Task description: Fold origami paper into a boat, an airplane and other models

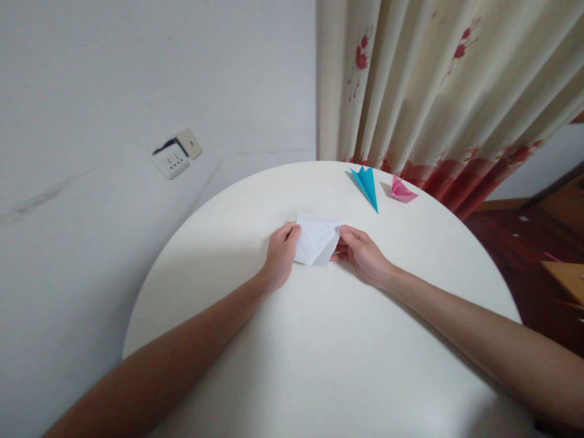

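Holding: both hands are pinched onto a partly folded white paper (317, 241), which sits just above the white round table (319, 353), a bit past its middle.
Left hand: left hand (279, 255) comes in from the lower left, forearm stretched long across the tabletop, wrist pretty straight. Fingers curled, thumb tip on top of the paper's left edge, so it's closed on that side.
Right hand: right hand (362, 252) reaches in from the lower right, forearm angled over the table. Thumb and fingertips clamp the paper's right corner, knuckles facing up.
Paper: creased, kinda kite-shaped, point aimed down toward the person, squeezed between the two hands.
Far edge stuff: a blue paper plane (367, 184) and a pink folded paper (401, 190) lie near each other by the table's far rim, well apart from the hands.
Background: flowery curtain (438, 91) behind the table, wall socket (176, 155) on the grey wall to the left.
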Demonstrator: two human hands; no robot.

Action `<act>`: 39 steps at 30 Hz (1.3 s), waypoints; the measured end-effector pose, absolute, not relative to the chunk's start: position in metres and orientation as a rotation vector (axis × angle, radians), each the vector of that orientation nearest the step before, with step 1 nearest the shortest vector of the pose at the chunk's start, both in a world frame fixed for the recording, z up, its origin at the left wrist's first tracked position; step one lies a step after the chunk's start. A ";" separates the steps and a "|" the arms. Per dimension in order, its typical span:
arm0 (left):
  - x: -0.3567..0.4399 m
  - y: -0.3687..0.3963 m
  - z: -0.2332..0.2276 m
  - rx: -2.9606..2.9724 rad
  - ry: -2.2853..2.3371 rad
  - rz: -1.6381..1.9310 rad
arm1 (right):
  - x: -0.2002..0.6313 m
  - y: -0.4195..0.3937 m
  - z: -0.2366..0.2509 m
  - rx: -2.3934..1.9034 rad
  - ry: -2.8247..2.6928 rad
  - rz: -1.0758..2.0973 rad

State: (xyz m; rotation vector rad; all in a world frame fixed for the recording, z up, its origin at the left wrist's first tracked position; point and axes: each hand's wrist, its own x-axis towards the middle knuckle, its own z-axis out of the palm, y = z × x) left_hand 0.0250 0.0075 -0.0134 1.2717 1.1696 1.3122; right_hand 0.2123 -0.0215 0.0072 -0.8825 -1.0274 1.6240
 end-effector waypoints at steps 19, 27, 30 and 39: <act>0.021 0.011 -0.011 1.358 1.108 1.213 | 0.214 -0.015 0.002 -1.138 -1.036 1.284; 0.017 0.004 -0.001 2.025 1.371 1.351 | 0.219 -0.009 0.000 -1.291 -1.057 1.147; 0.019 -0.004 0.001 2.304 1.204 1.196 | 0.220 -0.008 0.001 -1.339 -1.043 1.144; 0.013 0.004 -0.015 2.330 1.095 0.863 | 0.234 -0.005 -0.001 -1.587 -1.659 0.850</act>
